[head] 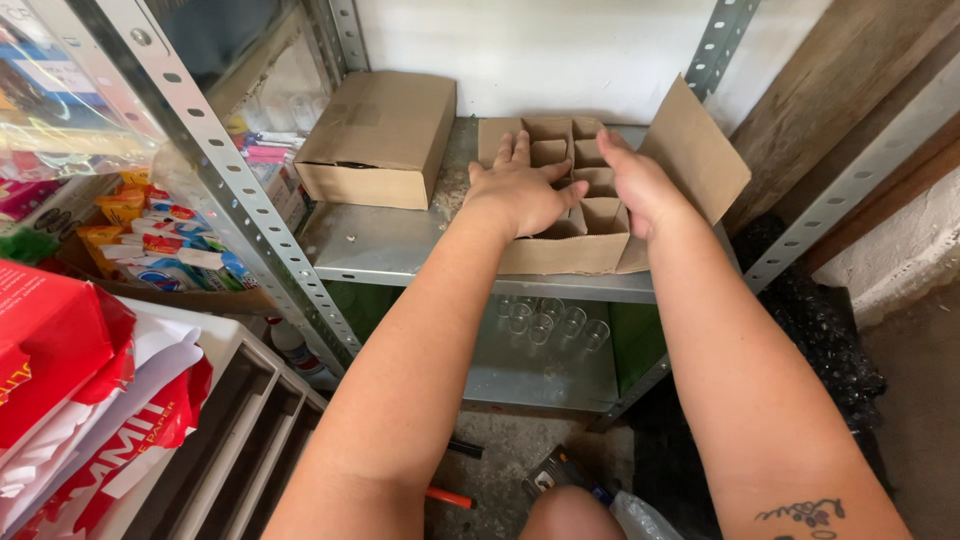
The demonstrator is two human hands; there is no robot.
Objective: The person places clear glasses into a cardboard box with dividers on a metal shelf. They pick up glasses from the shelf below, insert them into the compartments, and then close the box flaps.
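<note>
Two cardboard boxes sit on your metal shelf point(380, 245): a closed box point(378, 135) at eleven o'clock, and at twelve an open divided box point(590, 215). Your left hand point(520, 190) lies flat on its dividers, fingers spread. Your right hand point(640, 185) grips its right wall, fingers inside together. Clear glasses point(550, 320) stand below.

On a shelf point(380, 245), a closed box point(380, 135) sits left of an open divided box point(565, 250), both hands point(520, 190) resting on its compartments, with glasses point(550, 320) on the shelf below.
</note>
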